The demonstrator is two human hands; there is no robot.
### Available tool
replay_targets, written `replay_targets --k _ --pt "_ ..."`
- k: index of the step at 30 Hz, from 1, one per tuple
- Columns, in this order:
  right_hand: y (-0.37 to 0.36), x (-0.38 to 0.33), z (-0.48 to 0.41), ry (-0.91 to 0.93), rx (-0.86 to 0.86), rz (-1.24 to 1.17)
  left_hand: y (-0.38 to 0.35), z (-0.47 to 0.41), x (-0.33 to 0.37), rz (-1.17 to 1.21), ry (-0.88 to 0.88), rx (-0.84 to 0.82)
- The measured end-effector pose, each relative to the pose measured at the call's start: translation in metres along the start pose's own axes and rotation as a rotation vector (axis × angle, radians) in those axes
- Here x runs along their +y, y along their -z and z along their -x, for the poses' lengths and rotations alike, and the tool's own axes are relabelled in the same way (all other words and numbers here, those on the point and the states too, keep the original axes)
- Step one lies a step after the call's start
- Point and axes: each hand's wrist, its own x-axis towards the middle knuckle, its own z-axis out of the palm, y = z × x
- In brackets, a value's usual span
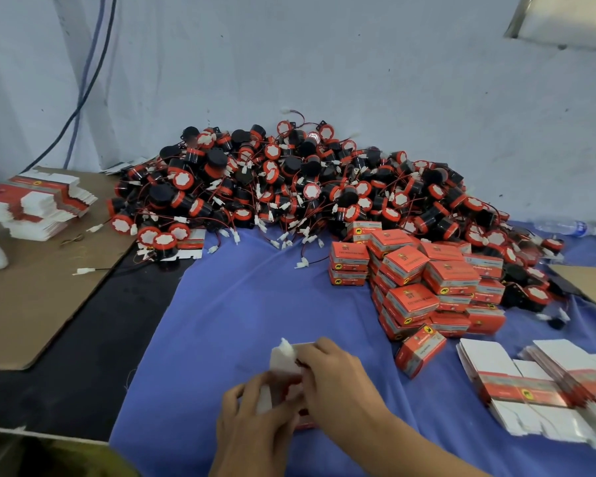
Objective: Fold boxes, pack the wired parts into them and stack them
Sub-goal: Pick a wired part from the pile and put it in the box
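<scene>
Left hand (255,418) and right hand (334,376): both gripping one partly folded box (283,358), white flaps up, over the blue cloth (241,304) at near centre. Wired parts (289,187): large heap at the back by the wall; packed boxes (427,280): stacked right of centre, touching the heap. Flat box blanks (530,383): bundle at near right; second bundle (38,204) at far left on cardboard (31,297).

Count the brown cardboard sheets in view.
2: one large brown cardboard sheet at the left, under white-and-red flat box blanks; a second sheet at the right edge, cropped. More may be hidden.
</scene>
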Motion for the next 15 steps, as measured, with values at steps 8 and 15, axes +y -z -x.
replay_targets --k 8,15 --pt "-0.016 -0.023 -0.009 0.009 -0.126 0.09 0.01 0.01 -0.029 0.322 0.212 -0.23" --pt "-0.01 -0.009 -0.007 0.097 -0.273 0.084 0.008 0.011 -0.016 0.373 0.286 0.106"
